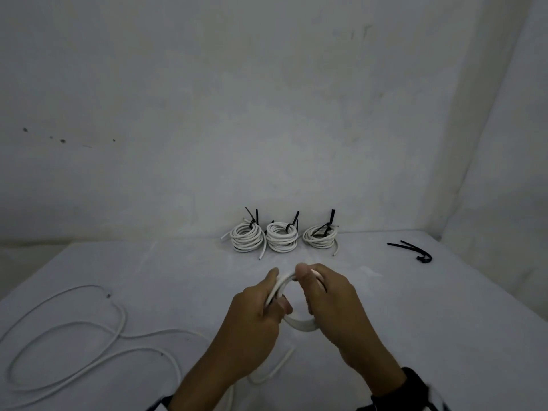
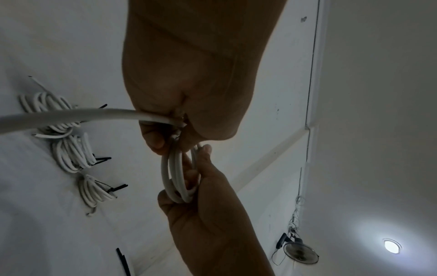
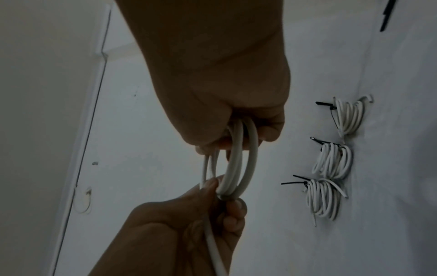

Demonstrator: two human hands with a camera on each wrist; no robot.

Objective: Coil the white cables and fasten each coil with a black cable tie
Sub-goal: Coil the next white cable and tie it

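Observation:
A small coil of white cable [image 1: 298, 325] hangs above the table between both hands. My left hand [image 1: 277, 292] grips the coil's left side, thumb on top, and my right hand [image 1: 310, 289] grips its right side. In the left wrist view the coil [image 2: 175, 177] shows a few turns, and the rest of the cable [image 2: 71, 115] runs off to the left. The right wrist view shows the coil [image 3: 236, 164] held by curled fingers at both ends. The cable's loose length [image 1: 118, 321] lies in wide loops on the table at the left.
Three white coils [image 1: 281, 237] fastened with black ties stand in a row at the back by the wall. A few loose black cable ties [image 1: 415, 250] lie at the right rear. A white cloth covers the table [image 1: 415, 321]; walls close the back and right.

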